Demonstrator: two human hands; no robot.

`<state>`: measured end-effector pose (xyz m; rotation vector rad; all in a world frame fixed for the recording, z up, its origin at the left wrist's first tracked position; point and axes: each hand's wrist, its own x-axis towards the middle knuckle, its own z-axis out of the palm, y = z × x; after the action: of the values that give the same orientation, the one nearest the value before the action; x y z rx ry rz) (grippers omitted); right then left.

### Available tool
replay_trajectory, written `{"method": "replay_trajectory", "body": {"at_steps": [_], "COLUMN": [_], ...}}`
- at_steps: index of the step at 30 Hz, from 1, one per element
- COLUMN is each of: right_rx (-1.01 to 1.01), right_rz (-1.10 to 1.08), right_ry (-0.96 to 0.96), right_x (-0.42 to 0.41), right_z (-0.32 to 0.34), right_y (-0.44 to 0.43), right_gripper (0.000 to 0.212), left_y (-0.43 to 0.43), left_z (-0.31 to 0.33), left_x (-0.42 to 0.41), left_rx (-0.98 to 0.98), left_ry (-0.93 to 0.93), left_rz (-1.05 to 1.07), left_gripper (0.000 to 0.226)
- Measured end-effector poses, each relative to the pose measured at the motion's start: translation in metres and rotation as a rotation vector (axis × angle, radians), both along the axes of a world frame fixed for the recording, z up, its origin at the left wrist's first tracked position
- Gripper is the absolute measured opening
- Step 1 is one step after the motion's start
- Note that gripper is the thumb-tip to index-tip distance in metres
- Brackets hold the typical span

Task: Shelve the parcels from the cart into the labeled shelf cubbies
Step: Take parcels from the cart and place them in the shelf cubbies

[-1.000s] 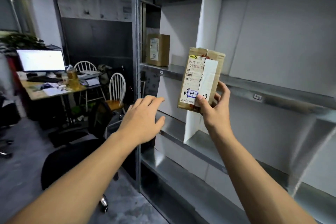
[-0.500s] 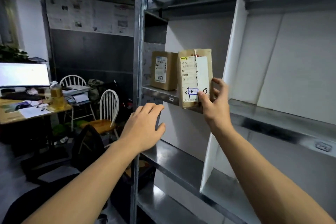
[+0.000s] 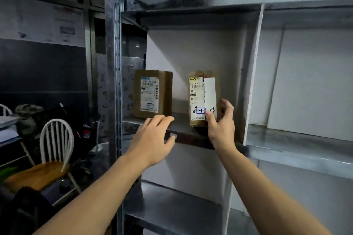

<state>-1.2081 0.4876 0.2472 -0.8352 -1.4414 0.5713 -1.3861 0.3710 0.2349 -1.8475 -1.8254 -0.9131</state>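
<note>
On the metal shelf, the right hand pinches a stiff cardboard parcel low by its edges; it looks light. The left hand hovers relaxed and empty.

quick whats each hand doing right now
Left hand: open, holding nothing, by the shelf front edge.
Right hand: gripping the labeled parcel, upright on the shelf.

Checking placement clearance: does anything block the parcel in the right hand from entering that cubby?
Nothing visible does. The held parcel, gripped by the right hand, is at the cubby's shelf; the other parcel stands apart to its left; the left hand is lower, aside.
</note>
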Motion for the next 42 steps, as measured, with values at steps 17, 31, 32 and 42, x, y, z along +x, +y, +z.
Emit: {"method": "replay_trajectory", "body": {"at_steps": [17, 31, 32, 42], "right_rx": [-0.179, 0.205, 0.286, 0.137], "right_rz": [-0.130, -0.218, -0.249, -0.571], "right_ry": [-0.247, -0.384, -0.461, -1.103], "right_x": [-0.025, 0.001, 0.010, 0.191], "right_z": [0.007, -0.032, -0.042, -0.082], "right_y": [0.031, -0.023, -0.033, -0.092], "right_gripper": [0.081, 0.043, 0.038, 0.037], "left_y": [0.061, 0.034, 0.031, 0.011], "left_z": [-0.013, -0.046, -0.048, -0.062], "left_x": [-0.043, -0.007, -0.001, 0.138], "left_rx": [0.023, 0.054, 0.047, 0.003], "left_ry": [-0.030, -0.044, -0.031, 0.067], "left_rz": [-0.177, -0.227, -0.233, -0.397], "left_gripper": [0.052, 0.050, 0.050, 0.048]}}
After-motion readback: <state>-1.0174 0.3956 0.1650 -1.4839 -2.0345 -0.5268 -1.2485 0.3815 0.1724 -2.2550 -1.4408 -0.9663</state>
